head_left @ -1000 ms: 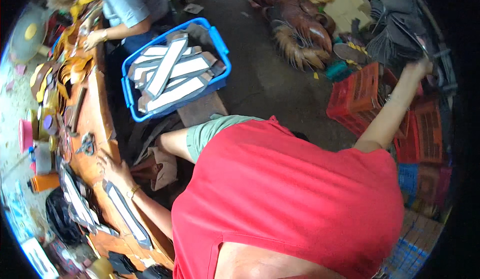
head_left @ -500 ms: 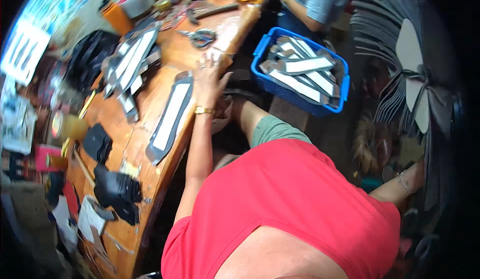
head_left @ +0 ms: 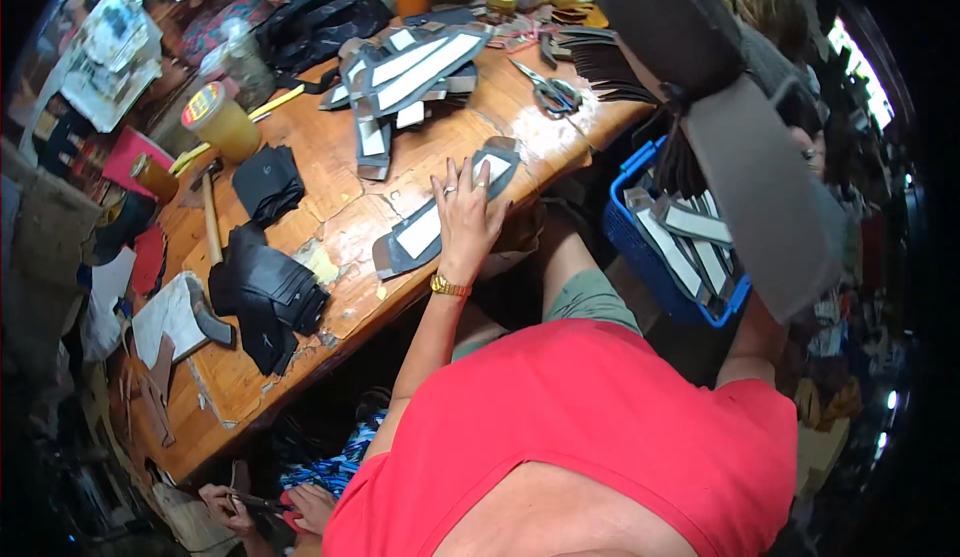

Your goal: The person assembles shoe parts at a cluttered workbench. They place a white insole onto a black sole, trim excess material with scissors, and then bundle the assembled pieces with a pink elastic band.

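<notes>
On the table's near edge my left hand [head_left: 466,219] lies flat with fingers spread, pressing on a dark grey curved strip [head_left: 393,261] with a white inlay. My right arm [head_left: 752,349] reaches up behind a tied bundle of grey-brown sheet pieces [head_left: 765,187], held raised over the blue basket [head_left: 650,282]. The bundle hides most of my right hand, which appears closed on it. Inside the basket lie several white-inlaid strips [head_left: 672,247]. A pile of similar strips [head_left: 415,75] sits farther back on the table.
Scissors [head_left: 555,94] lie near the table's right end. Black stacked pieces [head_left: 265,292], a hammer [head_left: 210,212] and a glue jar [head_left: 222,122] are at left. Another person's hands [head_left: 310,507] hold a tool below the table's near corner.
The bundle has swung left and up with my right arm, now over the basket and table end. My left hand has moved onto the strip it was beside. The view has turned.
</notes>
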The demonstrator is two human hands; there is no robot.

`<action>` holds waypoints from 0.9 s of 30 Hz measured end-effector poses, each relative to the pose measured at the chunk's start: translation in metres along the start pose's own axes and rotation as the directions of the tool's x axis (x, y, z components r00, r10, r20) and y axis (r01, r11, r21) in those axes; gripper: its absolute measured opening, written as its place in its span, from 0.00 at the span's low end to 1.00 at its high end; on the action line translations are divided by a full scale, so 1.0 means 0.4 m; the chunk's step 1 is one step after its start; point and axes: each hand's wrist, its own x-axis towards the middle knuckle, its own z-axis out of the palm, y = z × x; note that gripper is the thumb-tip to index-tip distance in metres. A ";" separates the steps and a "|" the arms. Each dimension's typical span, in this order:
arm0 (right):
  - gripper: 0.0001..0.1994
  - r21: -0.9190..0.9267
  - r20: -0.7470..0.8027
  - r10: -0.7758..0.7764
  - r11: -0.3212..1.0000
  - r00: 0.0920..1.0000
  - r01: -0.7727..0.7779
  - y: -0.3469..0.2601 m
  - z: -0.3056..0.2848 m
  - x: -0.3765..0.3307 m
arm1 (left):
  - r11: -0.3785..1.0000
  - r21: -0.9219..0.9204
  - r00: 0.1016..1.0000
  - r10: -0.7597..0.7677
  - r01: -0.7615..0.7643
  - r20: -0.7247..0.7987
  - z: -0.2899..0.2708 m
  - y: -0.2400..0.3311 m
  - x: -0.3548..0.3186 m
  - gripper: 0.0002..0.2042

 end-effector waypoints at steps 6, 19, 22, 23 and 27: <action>0.19 0.092 0.176 0.060 0.993 0.983 -0.077 0.043 0.060 0.086 | 0.990 0.139 0.996 -0.044 0.033 0.079 -0.007 -0.006 -0.006 0.32; 0.22 0.103 0.339 -0.078 0.994 0.938 0.045 -0.163 0.140 -0.057 | 0.965 0.260 0.997 -0.040 0.022 0.066 -0.008 0.018 0.007 0.26; 0.27 0.074 0.268 -0.127 0.991 0.955 0.111 -0.099 0.181 -0.044 | 0.951 0.305 0.996 -0.073 0.054 0.051 -0.016 0.022 -0.005 0.25; 0.34 -0.047 0.165 -0.074 0.995 0.983 0.083 -0.159 0.195 -0.059 | 0.966 0.256 0.996 -0.059 0.040 0.066 -0.008 0.023 0.012 0.25; 0.29 0.139 0.184 -0.127 0.985 0.975 0.103 -0.145 0.322 -0.050 | 0.970 0.235 0.997 -0.070 0.058 0.040 -0.014 0.022 0.006 0.26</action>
